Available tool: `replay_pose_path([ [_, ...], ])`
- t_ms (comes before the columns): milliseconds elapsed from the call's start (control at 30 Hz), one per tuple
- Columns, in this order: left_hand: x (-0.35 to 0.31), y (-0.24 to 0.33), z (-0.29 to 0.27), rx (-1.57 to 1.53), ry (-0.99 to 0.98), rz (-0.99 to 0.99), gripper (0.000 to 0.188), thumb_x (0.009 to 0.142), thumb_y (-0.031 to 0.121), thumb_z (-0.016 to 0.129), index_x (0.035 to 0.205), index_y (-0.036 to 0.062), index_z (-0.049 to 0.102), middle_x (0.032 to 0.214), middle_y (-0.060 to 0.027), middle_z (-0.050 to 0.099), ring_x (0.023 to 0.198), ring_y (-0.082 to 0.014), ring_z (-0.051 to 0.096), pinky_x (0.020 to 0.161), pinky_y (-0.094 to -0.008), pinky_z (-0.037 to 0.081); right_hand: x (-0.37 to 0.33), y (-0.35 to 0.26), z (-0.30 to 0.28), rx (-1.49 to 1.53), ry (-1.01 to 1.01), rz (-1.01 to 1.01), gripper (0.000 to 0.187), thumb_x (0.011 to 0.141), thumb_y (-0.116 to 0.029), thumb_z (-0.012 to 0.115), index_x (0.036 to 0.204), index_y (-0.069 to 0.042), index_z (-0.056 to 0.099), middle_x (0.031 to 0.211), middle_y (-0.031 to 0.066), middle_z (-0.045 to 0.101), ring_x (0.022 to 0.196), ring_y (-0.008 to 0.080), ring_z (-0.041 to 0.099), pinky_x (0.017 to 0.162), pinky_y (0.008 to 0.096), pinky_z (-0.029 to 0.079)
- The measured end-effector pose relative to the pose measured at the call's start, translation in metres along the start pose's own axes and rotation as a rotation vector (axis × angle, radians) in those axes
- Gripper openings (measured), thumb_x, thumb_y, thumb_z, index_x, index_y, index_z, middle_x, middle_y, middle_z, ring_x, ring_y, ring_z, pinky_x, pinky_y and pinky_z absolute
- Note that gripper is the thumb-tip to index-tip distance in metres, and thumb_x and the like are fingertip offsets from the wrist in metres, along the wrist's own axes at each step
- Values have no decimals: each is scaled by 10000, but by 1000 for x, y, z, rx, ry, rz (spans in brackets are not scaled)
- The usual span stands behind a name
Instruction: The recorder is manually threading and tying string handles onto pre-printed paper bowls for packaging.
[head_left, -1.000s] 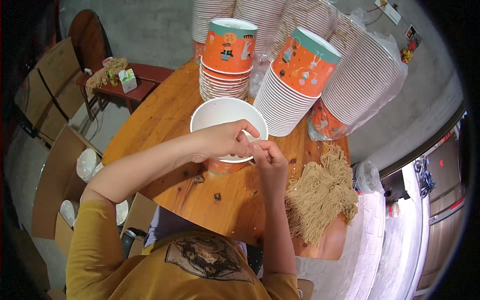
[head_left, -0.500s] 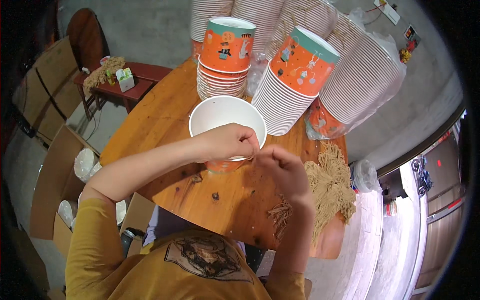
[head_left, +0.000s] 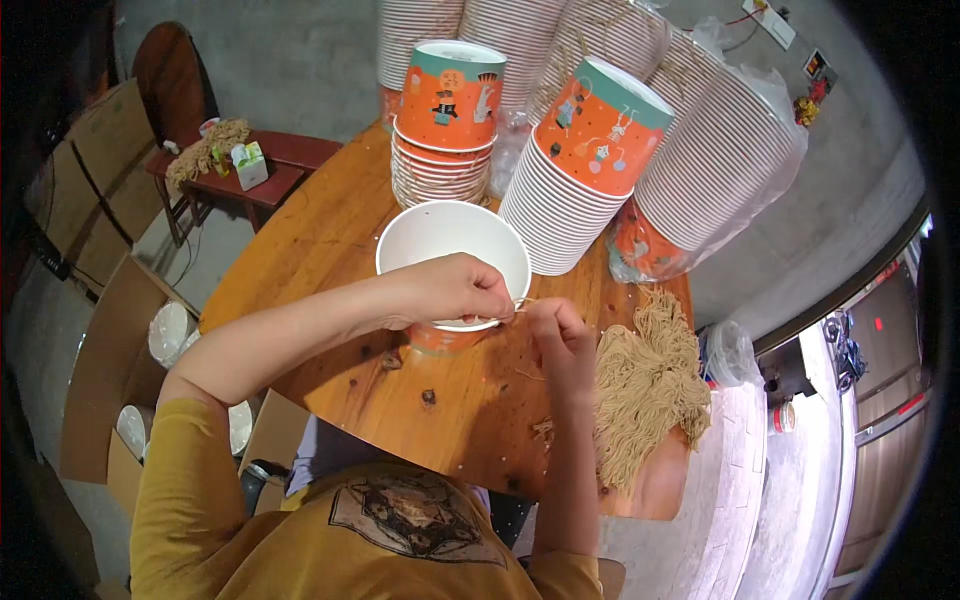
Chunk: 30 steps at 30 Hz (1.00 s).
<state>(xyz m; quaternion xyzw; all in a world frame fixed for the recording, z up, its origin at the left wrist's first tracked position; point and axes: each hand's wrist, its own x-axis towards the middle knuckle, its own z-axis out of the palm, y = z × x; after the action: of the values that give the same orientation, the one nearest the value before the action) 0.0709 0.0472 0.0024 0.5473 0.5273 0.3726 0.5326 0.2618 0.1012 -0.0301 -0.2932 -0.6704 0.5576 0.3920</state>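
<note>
A white-lined paper bucket [head_left: 440, 232] with an orange outside stands upright on the wooden table in front of me. My left hand [head_left: 462, 290] reaches over its near rim, fingers pinched on a thin tan string [head_left: 522, 303] at the rim's right side. Just right of the bucket, my right hand [head_left: 562, 338] is closed in a pinch on the same string. A short stretch of string shows between the hands. Whether the string passes through the bucket wall is hidden by my left fingers.
Beyond the bucket rise an upside-down bucket stack with string loops [head_left: 440, 185], a taller stack [head_left: 570, 205] and plastic-wrapped stacks [head_left: 715, 150]. A tan string bundle [head_left: 650, 390] lies at the table's right edge. At left are an open carton [head_left: 105, 360] holding buckets and a red bench [head_left: 290, 145].
My right hand has shifted slightly and is no longer smeared by motion; string now shows between both hands. More of the string bundle is uncovered. My left hand has barely moved.
</note>
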Motion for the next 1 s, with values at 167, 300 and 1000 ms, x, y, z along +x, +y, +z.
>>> replay_pose_path([
  [167,0,4,2,10,-12,10,134,862,164,627,825,39,656,736,27,576,674,-63,486,618,-220,406,-7,0,6,-8,52,-37,75,921,-74,647,885,-25,603,709,-59,564,622,2,463,586,167,390],
  [300,3,2,-2,-114,-73,-52,106,873,151,616,884,49,639,738,22,579,640,-52,501,575,-199,404,-14,7,14,1,63,-118,77,913,-79,657,892,-26,604,711,-57,559,598,14,448,576,174,392],
  [1000,-6,3,-8,-230,-33,-93,210,882,18,562,1089,-14,557,872,-34,596,753,-88,574,675,-216,482,-29,-3,19,-156,41,-90,149,950,-150,604,946,-8,646,814,38,612,635,85,572,528,243,464],
])
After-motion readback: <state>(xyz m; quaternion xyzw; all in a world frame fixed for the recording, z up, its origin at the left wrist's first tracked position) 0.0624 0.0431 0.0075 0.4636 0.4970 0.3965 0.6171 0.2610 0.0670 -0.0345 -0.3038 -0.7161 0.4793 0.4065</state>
